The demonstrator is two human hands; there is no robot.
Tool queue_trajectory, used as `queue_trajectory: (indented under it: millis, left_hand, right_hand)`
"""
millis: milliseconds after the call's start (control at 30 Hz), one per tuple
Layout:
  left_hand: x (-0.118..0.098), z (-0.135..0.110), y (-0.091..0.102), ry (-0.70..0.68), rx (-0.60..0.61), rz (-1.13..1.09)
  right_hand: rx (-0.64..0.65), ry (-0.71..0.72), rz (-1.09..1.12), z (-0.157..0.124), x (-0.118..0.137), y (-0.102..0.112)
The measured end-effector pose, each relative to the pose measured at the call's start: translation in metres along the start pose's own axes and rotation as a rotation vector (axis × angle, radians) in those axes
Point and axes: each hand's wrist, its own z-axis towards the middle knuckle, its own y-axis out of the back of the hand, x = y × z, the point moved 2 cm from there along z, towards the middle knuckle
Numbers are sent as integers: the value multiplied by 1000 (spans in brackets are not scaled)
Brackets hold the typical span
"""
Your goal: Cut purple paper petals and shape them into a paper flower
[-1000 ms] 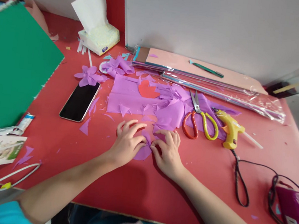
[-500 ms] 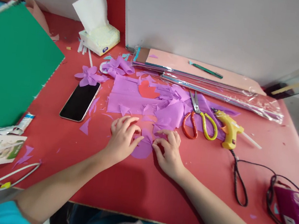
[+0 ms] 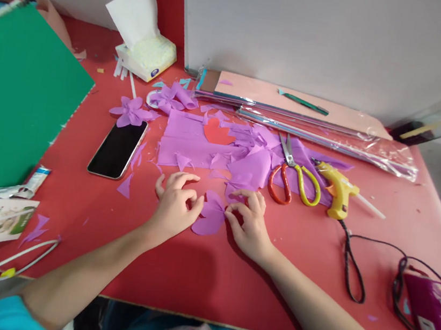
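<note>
A rounded, notched piece of purple paper lies on the red table between my hands. My right hand pinches its right side between thumb and forefinger, where small creases gather. At its left edge is my left hand, fingers curled, with thumb and forefinger tips close together; whether paper is between them is hidden. Just beyond, more purple paper is spread in sheets and scraps, with a red petal-shaped cutout on top. Scissors with one red and one yellow handle lie on its right part.
A yellow glue gun with a black cord lies right, near a purple box. To the left are a phone, a purple paper flower, a tissue box and a green board. A green cutter rests on wrapped paper.
My left hand has shifted slightly left, uncovering more of the notched purple piece's left side. My right hand keeps its pinch in the same place.
</note>
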Motion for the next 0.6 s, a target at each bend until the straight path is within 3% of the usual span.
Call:
queue_trajectory:
  millis: [133,300,600]
  left_hand:
    - [-3,-4,-1,-68,-74,55]
    - [-15,-10,-6,-309,33,13]
    - [-16,-12,-14,-321,83,38]
  right_hand:
    - [62,11,-35,1,1,-1]
    - [100,29,-67,1,3,-1]
    - [131,40,-90,1,4,-3]
